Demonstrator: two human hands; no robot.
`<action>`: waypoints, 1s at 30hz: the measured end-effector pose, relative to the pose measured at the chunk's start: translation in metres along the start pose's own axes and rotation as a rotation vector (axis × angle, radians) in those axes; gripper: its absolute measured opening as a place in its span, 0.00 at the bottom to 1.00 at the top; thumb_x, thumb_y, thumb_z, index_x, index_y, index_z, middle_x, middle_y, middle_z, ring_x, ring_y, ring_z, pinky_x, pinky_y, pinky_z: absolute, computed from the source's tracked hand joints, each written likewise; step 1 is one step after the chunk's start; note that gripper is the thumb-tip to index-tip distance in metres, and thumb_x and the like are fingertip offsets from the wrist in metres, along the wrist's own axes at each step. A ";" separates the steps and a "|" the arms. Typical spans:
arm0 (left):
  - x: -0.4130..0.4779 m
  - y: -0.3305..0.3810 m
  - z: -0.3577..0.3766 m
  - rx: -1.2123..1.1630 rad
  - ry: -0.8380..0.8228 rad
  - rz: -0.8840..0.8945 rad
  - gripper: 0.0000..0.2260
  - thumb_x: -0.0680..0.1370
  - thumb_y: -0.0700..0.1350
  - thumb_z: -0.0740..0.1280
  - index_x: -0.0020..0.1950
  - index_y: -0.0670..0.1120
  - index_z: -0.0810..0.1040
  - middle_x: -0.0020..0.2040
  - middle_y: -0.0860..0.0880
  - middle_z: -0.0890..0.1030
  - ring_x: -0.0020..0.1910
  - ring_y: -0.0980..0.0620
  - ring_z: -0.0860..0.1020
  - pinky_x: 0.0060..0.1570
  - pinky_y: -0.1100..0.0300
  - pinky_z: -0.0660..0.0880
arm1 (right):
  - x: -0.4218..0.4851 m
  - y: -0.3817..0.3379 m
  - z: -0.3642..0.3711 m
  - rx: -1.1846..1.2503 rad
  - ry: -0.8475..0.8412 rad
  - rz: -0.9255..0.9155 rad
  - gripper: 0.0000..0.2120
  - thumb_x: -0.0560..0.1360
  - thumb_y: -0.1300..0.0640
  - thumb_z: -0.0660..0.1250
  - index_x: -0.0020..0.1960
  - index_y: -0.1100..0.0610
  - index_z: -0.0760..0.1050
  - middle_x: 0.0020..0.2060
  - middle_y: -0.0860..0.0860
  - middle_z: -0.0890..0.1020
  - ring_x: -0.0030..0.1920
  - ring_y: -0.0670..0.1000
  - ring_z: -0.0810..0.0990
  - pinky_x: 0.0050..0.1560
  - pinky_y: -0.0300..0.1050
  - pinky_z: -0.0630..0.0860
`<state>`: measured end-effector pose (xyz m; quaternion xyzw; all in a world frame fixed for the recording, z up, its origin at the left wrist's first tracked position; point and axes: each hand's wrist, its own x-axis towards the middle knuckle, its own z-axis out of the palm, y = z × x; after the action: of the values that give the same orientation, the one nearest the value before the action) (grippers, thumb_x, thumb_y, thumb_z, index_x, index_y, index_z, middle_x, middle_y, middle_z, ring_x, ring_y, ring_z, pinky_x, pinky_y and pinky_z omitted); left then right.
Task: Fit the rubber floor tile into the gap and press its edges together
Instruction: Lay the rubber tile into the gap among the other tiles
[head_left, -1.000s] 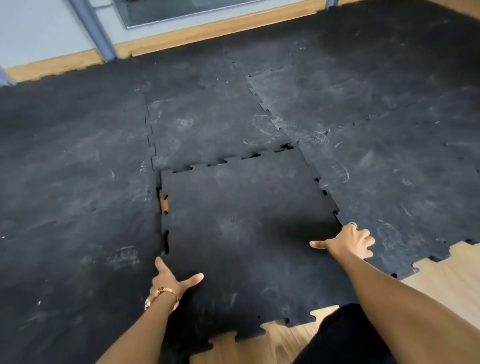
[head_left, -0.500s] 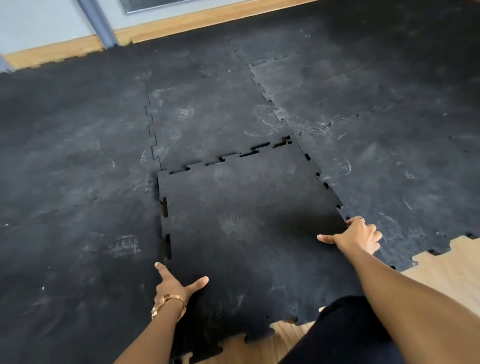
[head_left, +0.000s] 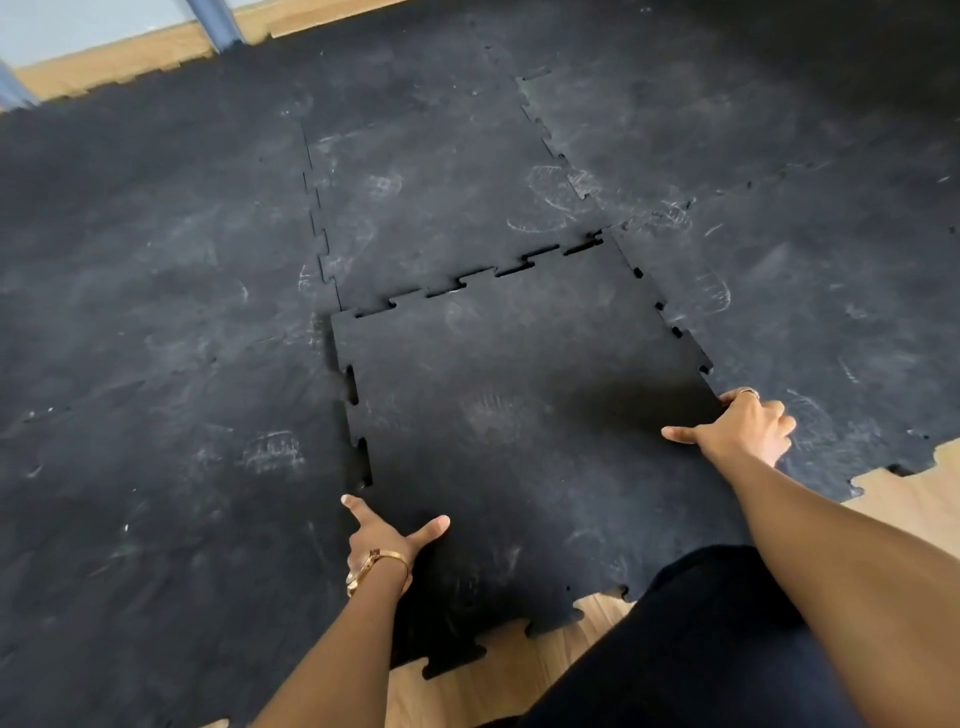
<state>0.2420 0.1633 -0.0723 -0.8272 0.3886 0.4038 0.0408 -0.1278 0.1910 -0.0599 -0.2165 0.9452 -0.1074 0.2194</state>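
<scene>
One loose tile, two hands, one bracelet, one ring

One loose rubber floor tile (head_left: 519, 431) lies among the laid mats; two hands show, left hand (head_left: 382, 540) and right hand (head_left: 743, 434); one gold bracelet (head_left: 376, 564), one ring (head_left: 748, 392), one blue post (head_left: 215, 23).

Laid mats (head_left: 156, 364) lie flat, open above.

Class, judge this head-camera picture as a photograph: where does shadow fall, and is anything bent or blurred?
Head view: soft daylight, no glare; a dark shadow lies on the tile beside the right hand; wide-angle bending curves the far floor edge; the left hand and the seams look sharp, the corners slightly soft.
</scene>
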 end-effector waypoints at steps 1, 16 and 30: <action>-0.001 0.000 0.002 -0.004 -0.009 -0.006 0.63 0.61 0.61 0.79 0.77 0.51 0.34 0.68 0.37 0.71 0.60 0.36 0.75 0.56 0.42 0.73 | 0.001 0.000 -0.001 -0.004 0.001 0.003 0.44 0.57 0.46 0.83 0.67 0.59 0.71 0.64 0.64 0.70 0.67 0.65 0.65 0.65 0.59 0.65; 0.013 0.010 -0.004 0.083 0.000 0.021 0.62 0.61 0.58 0.80 0.78 0.45 0.39 0.69 0.36 0.70 0.64 0.34 0.72 0.61 0.40 0.71 | 0.013 0.003 0.014 0.014 -0.004 0.039 0.43 0.57 0.47 0.84 0.66 0.59 0.69 0.63 0.64 0.71 0.66 0.65 0.67 0.61 0.58 0.69; 0.016 0.007 -0.015 0.238 -0.003 0.065 0.60 0.64 0.64 0.75 0.78 0.44 0.37 0.64 0.36 0.74 0.59 0.37 0.76 0.57 0.43 0.75 | 0.018 0.000 0.014 0.036 0.012 0.113 0.44 0.55 0.46 0.84 0.65 0.56 0.69 0.65 0.63 0.70 0.67 0.63 0.64 0.66 0.56 0.63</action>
<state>0.2527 0.1426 -0.0714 -0.8028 0.4604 0.3573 0.1261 -0.1357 0.1818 -0.0789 -0.1583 0.9551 -0.1134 0.2233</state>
